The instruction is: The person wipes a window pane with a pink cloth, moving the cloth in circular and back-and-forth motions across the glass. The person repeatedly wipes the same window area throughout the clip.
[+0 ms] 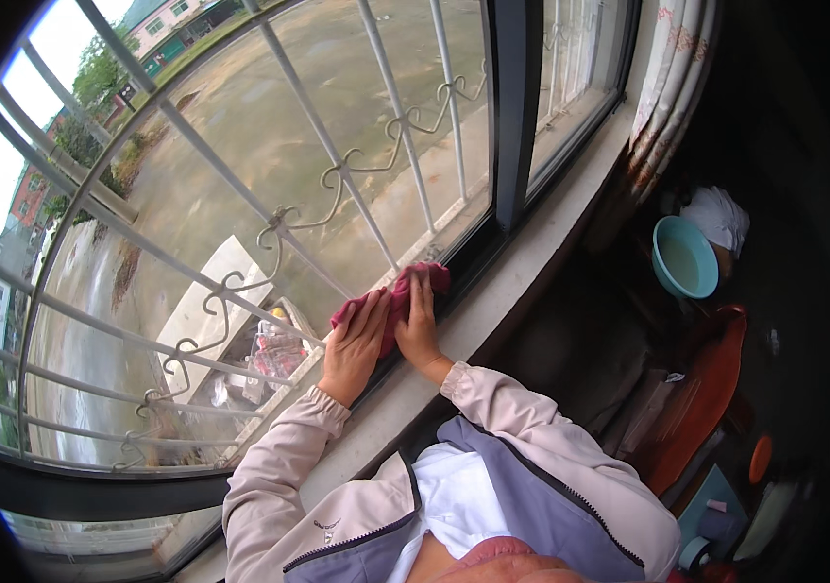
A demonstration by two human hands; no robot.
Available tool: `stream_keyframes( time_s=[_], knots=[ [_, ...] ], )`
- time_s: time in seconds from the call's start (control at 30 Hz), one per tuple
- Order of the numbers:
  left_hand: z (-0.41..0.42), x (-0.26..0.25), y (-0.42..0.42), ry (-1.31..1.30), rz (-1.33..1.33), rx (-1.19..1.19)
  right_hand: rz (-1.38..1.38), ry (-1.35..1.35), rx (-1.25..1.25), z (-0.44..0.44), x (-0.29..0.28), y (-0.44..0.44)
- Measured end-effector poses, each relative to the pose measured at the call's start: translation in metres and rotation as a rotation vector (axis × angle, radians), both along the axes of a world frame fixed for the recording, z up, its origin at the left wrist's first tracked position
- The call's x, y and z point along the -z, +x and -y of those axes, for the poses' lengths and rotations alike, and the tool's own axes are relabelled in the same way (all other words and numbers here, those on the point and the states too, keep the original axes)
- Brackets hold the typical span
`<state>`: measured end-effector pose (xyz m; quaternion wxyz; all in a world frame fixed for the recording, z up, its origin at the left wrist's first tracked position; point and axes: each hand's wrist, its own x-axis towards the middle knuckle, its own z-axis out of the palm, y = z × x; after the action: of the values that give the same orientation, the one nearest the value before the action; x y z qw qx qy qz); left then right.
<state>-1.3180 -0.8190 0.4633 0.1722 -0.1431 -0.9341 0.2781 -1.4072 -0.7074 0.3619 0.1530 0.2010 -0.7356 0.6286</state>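
Note:
A dark red cloth (398, 300) is bunched over the lower black rail of the window frame (469, 255). On its left part lies my left hand (356, 342), fingers stretched together and pressing the fabric. My right hand (418, 324) holds the right part, its fingers pointing up towards the glass. The pale window sill (509, 291) runs diagonally just below both hands. Behind the cloth rises the window pane, with a white metal security grille (345, 171) of bars and scrolls outside it. What the palms press on underneath is hidden.
To the right stand a light blue basin (706, 271) of cloudy water and a reddish-brown wooden piece of furniture (702, 401). A patterned curtain (670, 80) hangs at the sill's far end. Outside the grille sits an open box of plastic-wrapped items (280, 353).

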Motion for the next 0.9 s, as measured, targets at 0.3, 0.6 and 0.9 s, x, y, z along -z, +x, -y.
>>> stream_keyframes(
  time_s=[0.3,0.6,0.9],
  knots=[
    [-0.072,-0.101,-0.144,0.19,-0.39,0.145,-0.382,-0.253,0.305,-0.038,-0.097,-0.183],
    [-0.028,-0.177,-0.055,0.511,-0.806,0.01,-0.871,-0.077,-0.006,0.003,-0.251,-0.097],
    [-0.048,-0.042,-0.067,0.425,-0.216,-0.011,-0.234,-0.152,0.242,-0.015,-0.025,-0.135]
  ],
)
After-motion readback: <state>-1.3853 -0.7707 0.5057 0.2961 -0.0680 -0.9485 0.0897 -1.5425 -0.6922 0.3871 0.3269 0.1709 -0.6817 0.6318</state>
